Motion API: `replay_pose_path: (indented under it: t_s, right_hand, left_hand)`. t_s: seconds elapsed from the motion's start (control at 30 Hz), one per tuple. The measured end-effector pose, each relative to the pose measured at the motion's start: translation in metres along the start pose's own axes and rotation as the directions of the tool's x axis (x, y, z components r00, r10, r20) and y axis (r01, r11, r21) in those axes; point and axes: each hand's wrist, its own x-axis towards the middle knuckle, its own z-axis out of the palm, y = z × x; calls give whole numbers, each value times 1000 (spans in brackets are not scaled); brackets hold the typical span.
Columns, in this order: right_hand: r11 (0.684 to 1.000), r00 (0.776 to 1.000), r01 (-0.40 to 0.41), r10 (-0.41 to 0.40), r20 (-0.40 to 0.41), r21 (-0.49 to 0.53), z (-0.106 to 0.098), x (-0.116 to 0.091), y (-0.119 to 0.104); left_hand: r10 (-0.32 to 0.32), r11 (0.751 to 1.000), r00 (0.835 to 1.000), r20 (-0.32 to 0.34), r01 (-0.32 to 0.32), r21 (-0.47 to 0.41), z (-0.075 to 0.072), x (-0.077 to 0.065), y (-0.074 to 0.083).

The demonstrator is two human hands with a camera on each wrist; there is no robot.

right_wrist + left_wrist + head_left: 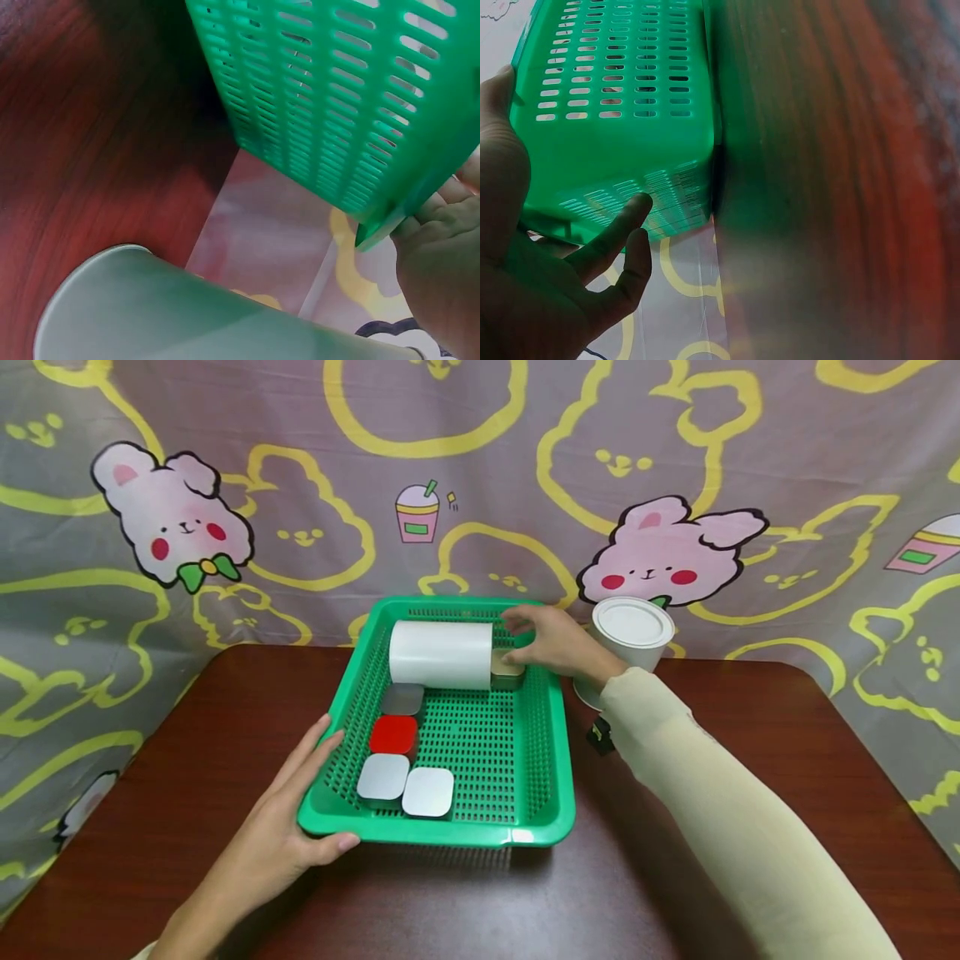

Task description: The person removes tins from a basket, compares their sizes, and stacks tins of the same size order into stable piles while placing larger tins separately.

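Note:
A green plastic basket (457,833) stands on the table. My left hand (281,814) holds its front left corner, thumb at the front rim, fingers along the left side. In the left wrist view those fingers (607,240) lie by the slotted outer wall. Over the back right part of the basket is my right hand (558,643), its thumb and fingers spread apart. The thumb is at the top of a gold tin (507,673), and whether it touches cannot be told. Beside that tin lies a white cylinder (442,654) on its side.
Along the basket's left side sit a grey tin (403,698), a red tin (393,735) and two white-topped tins (428,792). A white lidded canister (633,627) stands upright right of the basket, behind my right forearm. A patterned curtain (480,485) hangs behind the table.

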Motion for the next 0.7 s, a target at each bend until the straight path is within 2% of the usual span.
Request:
replay_pose_path:
  t_s: [0.23,0.47,0.7]
  right_hand:
    - [994,997,-12,20,75,-113,1,9,0]
    - [977,991,13,16,134,-211,1,19,-1]
    - [944,985,60,-4,172,-324,2,24,-3]
  left_hand:
    - [11,1000,1000,-4,-11,-22,0,0,-1]
    - [10,1000,1000,-6,-10,-21,0,0,-1]
    - [10,1000,1000,0,-10,-25,0,-1,-2]
